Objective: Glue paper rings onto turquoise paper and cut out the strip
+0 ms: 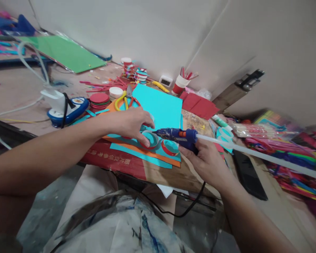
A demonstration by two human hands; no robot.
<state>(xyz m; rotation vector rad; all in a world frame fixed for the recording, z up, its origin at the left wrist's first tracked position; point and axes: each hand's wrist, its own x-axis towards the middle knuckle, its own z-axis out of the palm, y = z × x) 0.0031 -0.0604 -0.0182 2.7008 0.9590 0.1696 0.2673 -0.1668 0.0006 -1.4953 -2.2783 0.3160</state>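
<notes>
My right hand (206,160) is wrapped around the handle of a blue glue gun (185,137), and a long white glue stick (255,151) sticks out of its back. The gun's nozzle points left, at the rim of a short round paper cup piece (152,140) with a turquoise inside. My left hand (134,123) has its thumb and fingers curled at that cup piece's left side, gripping it. Right beside it, under the gun, stands a second red cup piece (170,147). Both are on turquoise and orange paper sheets (160,105). Part of a further red piece is hidden under my left hand.
Yellow-and-red-handled pliers (125,102) lie behind my left hand. A blue power strip (68,110) and red discs (99,99) are at left. A black phone (249,174) lies at right, near bundled craft stems (292,151). The gun's black cord (184,213) hangs off the front edge.
</notes>
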